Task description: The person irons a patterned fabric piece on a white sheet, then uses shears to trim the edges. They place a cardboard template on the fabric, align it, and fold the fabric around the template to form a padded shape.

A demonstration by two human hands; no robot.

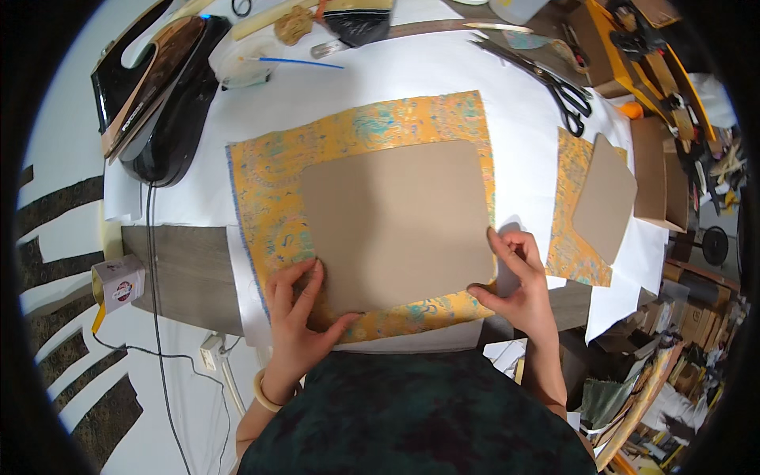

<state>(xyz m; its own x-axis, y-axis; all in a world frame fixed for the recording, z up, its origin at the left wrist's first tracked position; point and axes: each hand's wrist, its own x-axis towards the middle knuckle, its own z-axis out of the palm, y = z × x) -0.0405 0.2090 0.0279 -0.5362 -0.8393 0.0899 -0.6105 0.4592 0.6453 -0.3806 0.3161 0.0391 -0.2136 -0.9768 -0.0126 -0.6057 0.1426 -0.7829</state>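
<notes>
A flat taupe board, seemingly cardboard with rounded corners, lies on a piece of yellow-orange patterned fabric. The fabric shows as a border around it, widest along the left and top, and its left edge has a blue fringe. My left hand holds the board's lower left corner, fingertips at the left edge and thumb at the bottom edge. At the lower right corner, my right hand has its fingers on the right edge and its thumb near the bottom edge. Both hands keep thumb and fingers spread around the corners.
A corded iron stands at the upper left. A thin blue brush rests across a plastic tub. Black-handled scissors lie at the upper right. Another board overlaps more patterned fabric beside an open cardboard box.
</notes>
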